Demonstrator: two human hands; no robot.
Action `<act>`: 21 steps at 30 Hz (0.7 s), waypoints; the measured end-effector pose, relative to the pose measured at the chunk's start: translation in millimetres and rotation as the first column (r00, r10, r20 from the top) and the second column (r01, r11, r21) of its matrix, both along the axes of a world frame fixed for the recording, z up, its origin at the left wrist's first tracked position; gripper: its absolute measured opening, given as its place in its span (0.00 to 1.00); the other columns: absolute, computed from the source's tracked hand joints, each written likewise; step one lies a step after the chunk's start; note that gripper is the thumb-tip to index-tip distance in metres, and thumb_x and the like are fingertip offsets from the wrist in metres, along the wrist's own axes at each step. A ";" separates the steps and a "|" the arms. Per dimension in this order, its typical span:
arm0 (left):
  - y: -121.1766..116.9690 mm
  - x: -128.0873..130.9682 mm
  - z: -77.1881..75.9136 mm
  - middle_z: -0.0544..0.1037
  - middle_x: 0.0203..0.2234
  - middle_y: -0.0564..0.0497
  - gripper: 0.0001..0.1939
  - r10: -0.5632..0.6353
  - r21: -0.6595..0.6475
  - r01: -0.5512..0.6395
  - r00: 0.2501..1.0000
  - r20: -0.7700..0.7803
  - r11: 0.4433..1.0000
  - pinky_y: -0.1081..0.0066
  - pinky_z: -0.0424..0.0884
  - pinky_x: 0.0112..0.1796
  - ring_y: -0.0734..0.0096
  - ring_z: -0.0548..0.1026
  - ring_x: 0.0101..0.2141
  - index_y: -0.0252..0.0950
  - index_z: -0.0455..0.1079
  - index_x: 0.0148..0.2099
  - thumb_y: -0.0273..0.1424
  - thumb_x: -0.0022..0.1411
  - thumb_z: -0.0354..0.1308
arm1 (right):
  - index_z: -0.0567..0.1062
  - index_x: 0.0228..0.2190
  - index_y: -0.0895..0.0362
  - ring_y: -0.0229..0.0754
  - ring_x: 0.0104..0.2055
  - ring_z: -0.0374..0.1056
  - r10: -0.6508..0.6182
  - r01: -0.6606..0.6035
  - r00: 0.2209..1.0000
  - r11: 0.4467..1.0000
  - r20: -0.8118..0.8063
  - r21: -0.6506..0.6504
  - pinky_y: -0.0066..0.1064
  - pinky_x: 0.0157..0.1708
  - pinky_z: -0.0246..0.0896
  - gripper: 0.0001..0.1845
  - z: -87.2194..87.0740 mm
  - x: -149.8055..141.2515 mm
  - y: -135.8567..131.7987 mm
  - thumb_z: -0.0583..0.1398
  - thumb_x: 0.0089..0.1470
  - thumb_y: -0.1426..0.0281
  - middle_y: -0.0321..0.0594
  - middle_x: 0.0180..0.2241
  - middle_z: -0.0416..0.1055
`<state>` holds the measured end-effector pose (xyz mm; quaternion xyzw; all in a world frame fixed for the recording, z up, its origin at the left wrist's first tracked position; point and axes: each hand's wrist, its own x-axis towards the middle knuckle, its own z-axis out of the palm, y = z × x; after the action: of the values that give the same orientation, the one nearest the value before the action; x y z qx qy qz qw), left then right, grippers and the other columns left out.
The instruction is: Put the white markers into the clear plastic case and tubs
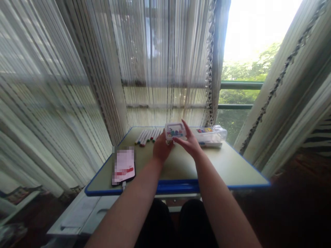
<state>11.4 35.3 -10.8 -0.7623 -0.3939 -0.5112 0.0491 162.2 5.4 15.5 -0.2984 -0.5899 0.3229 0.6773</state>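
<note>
A small clear plastic box (pixel 175 131) with colourful little pieces inside is held up above the middle of the table. My left hand (pixel 161 147) grips it from the left and below, its fingers partly hidden behind the box. On the other side, my right hand (pixel 190 140) has its thumb at the box's front edge and its fingers along the right side. Whether the lid is fastened I cannot tell. Several white markers (pixel 148 136) with coloured ends lie in a row just left of the box. A clear plastic case (pixel 210 136) with a colourful label lies to the right.
The table (pixel 222 168) has a pale top and a blue edge. Near its left side lies a phone (pixel 124 165) with a cable plugged in. Striped curtains (pixel 165 69) hang close behind the table. A white surface with papers (pixel 80 210) stands low at the left.
</note>
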 end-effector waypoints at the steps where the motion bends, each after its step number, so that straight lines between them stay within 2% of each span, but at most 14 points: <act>1: -0.8 1.6 -0.3 0.76 0.42 0.39 0.22 -0.015 0.004 0.015 1.000 0.012 1.000 0.59 0.71 0.44 0.57 0.74 0.43 0.34 0.64 0.52 0.42 0.60 0.53 | 0.66 0.54 0.46 0.49 0.53 0.63 -0.057 0.056 0.998 0.998 0.026 0.017 0.43 0.52 0.59 0.42 -0.1 0.7 0.8 0.70 0.34 0.66 0.40 0.53 0.66; 4: -4.2 6.7 -0.8 0.76 0.43 0.42 0.20 -0.058 0.012 0.057 0.997 0.055 0.998 0.61 0.72 0.43 0.60 0.74 0.43 0.36 0.64 0.52 0.41 0.63 0.48 | 0.66 0.54 0.47 0.50 0.52 0.63 -0.205 0.202 0.978 0.977 0.033 0.070 0.43 0.52 0.58 0.40 1.1 2.4 4.8 0.69 0.37 0.63 0.41 0.54 0.65; 7: -7.1 9.6 -1.7 0.76 0.43 0.41 0.20 -0.076 0.012 0.075 0.994 0.084 0.997 0.61 0.73 0.42 0.61 0.75 0.43 0.35 0.64 0.52 0.41 0.65 0.46 | 0.63 0.56 0.49 0.48 0.52 0.63 -0.272 0.275 0.961 0.959 -0.051 0.064 0.41 0.52 0.59 0.40 2.2 1.9 7.5 0.67 0.40 0.61 0.43 0.54 0.65; 10: -7.0 9.7 -3.4 0.74 0.46 0.40 0.23 -0.098 -0.009 0.099 0.991 0.088 0.995 0.59 0.73 0.42 0.60 0.74 0.45 0.35 0.62 0.55 0.42 0.63 0.49 | 0.59 0.59 0.49 0.46 0.49 0.66 -0.311 0.312 0.950 0.950 -0.042 0.032 0.39 0.50 0.60 0.43 0.7 -1.5 9.0 0.66 0.42 0.61 0.42 0.52 0.67; 13: -5.6 8.8 -4.2 0.73 0.48 0.40 0.26 -0.135 -0.056 0.140 0.987 0.085 0.988 0.58 0.73 0.43 0.58 0.73 0.46 0.36 0.59 0.58 0.42 0.62 0.51 | 0.58 0.59 0.47 0.43 0.46 0.68 -0.279 0.279 0.960 0.959 0.004 0.050 0.37 0.47 0.62 0.44 -2.8 -5.9 11.0 0.66 0.41 0.62 0.39 0.50 0.69; 17: -4.3 7.7 -4.1 0.75 0.44 0.43 0.22 -0.147 -0.112 0.163 0.980 0.137 0.980 0.62 0.74 0.39 0.60 0.75 0.42 0.39 0.60 0.57 0.41 0.63 0.49 | 0.60 0.58 0.46 0.42 0.43 0.69 -0.236 0.233 0.971 0.969 0.034 0.079 0.36 0.46 0.62 0.43 -6.3 -10.0 12.0 0.67 0.40 0.65 0.38 0.47 0.71; 21: -3.2 7.4 -4.7 0.75 0.44 0.43 0.19 -0.142 -0.132 0.165 0.976 0.165 0.977 0.63 0.75 0.38 0.61 0.75 0.41 0.39 0.62 0.54 0.40 0.63 0.49 | 0.59 0.58 0.46 0.42 0.45 0.69 -0.203 0.200 0.978 0.977 0.046 0.069 0.36 0.47 0.61 0.42 -6.5 -12.4 8.7 0.66 0.42 0.65 0.38 0.49 0.71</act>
<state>18.9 32.1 -15.5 -0.7503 -0.3724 -0.5408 -0.0769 149.8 14.1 9.0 -0.3433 -0.5845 0.2257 0.6997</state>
